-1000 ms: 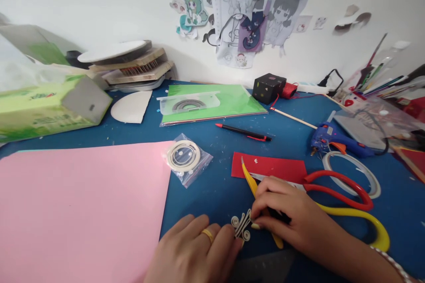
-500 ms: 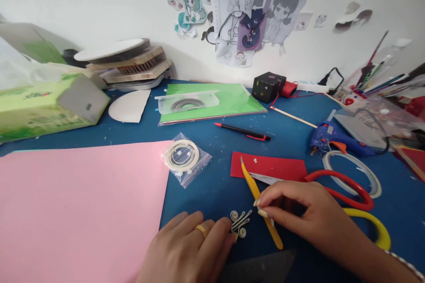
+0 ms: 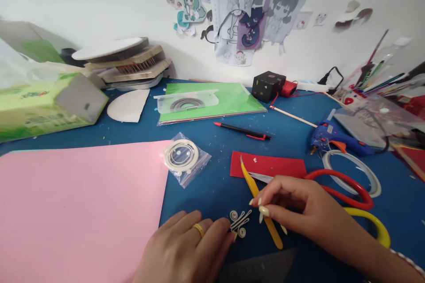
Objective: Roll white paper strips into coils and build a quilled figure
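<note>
On the blue desk (image 3: pixel 215 194), a white coiled-paper ornament (image 3: pixel 239 223) is pinned by the flat left hand (image 3: pixel 186 252); yellow tweezers (image 3: pixel 249 181) are touched by the half-curled, empty right hand (image 3: pixel 295 212), a fine pinch being needed.

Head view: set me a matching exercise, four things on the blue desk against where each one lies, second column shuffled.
Things
1. quilled paper piece
2. yellow tweezers
3. blue glue gun
4. paper strip roll

Places
A. inside a clear plastic bag beside the pink sheet
B. at the fingertips of the left hand
C. partly under the fingers of the right hand
D. far right, just behind the tape ring

Pairs: 1-B, 2-C, 3-D, 4-A
</note>
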